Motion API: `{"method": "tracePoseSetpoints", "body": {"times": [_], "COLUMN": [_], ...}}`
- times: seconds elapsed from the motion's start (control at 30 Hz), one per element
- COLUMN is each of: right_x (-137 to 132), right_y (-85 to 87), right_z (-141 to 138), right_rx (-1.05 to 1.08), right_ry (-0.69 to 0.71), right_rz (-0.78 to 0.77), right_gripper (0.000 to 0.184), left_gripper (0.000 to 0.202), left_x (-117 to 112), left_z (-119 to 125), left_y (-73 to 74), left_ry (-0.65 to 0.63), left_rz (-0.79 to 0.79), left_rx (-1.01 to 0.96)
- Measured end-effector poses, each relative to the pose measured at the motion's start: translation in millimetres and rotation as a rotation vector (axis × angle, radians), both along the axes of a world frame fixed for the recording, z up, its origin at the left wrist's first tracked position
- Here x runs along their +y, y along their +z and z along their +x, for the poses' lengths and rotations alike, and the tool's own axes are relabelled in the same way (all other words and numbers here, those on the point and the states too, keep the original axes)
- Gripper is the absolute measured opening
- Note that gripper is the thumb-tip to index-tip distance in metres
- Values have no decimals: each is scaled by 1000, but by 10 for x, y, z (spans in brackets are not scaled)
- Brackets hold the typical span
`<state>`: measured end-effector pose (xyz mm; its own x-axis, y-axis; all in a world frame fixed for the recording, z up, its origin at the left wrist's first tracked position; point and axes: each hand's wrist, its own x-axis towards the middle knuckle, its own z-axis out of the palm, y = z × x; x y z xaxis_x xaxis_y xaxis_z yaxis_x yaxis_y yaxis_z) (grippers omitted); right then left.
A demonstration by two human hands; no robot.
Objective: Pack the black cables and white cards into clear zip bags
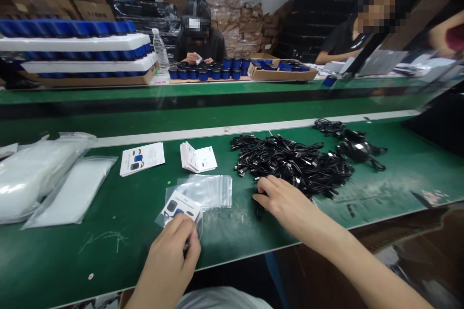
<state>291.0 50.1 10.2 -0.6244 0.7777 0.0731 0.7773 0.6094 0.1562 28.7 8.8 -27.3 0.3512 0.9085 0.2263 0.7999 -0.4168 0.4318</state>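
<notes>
**Two hands work apart on the green counter**

We see the two hands well apart above the green counter (108,251). The left hand (168,260) is at the lower middle of the frame, with the wrist low and the fingers curled. It pinches a small printed card (180,207) against a clear zip bag (197,193), and the card seems to sit at the bag's mouth. The right hand (284,200) comes from the lower right on a long, low arm, with the fingers bent down at the near edge of a pile of black cables (290,164). It seems to close on one black cable (259,210), but the fingers hide this, so we cannot be sure. We think good work here means keeping the card flat, holding the bag mouth open, and freeing one cable gently from the tangle. Printed leaflets (142,159) lie left of the pile. At the top of the frame, a co-worker (197,34) bends over blue-capped jars (203,75).
</notes>
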Motion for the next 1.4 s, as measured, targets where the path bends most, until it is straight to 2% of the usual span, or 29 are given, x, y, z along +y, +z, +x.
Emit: {"method": "tracePoseSetpoints", "body": {"times": [0.07,0.17,0.33,0.43,0.53,0.63,0.7,0.77,0.83,0.9,1.03,1.13,1.3,1.4], "right_x": [41,11,-234,-352,-402,-439,-478,-521,-553,-560,-527,-507,-508,-515], "right_y": [-41,-100,-80,-65,-142,-232,-240,-205,-155,-110,-59,-56,-75,-20], "right_z": [-48,-149,-392,-568,-758,-935,-1021,-1068,-1080,-1076,-1070,-1074,-1088,-1047], "right_rx": [64,267,665,875,1077,1210,1231,1202,1141,1087,1105,1094,1044,998], "right_ry": [47,96,-50,-86,-162,-170,-176,-191,-206,-198,-189,-183,-203,-197], "right_rz": [-31,-95,-435,-614,-799,-1046,-1001,-817,-720,-744,-843,-902,-899,-941], "right_gripper": [21,21,27,21,30,29,29,28,34,39,28,29,32,30], "left_gripper": [20,20,20,20,21,20,19,19,19,17,15,12,11,13], "left_x": [7,9,11,14,13,5,-2,-10,-22,-42,-101,-158,-294,-363], "left_z": [8,11,14,26,33,28,21,15,4,-14,-57,-61,-11,11], "left_y": [-3,3,25,36,42,49,57,66,71,64,5,-55,-117,-132], "left_ry": [3,11,32,49,55,55,61,78,106,139,220,259,254,216], "left_rz": [1,-6,-34,-26,-6,21,51,87,112,121,126,176,261,277], "left_rx": [12,11,0,-2,-7,-27,-43,-57,-75,-104,-180,-213,-245,-228]}}
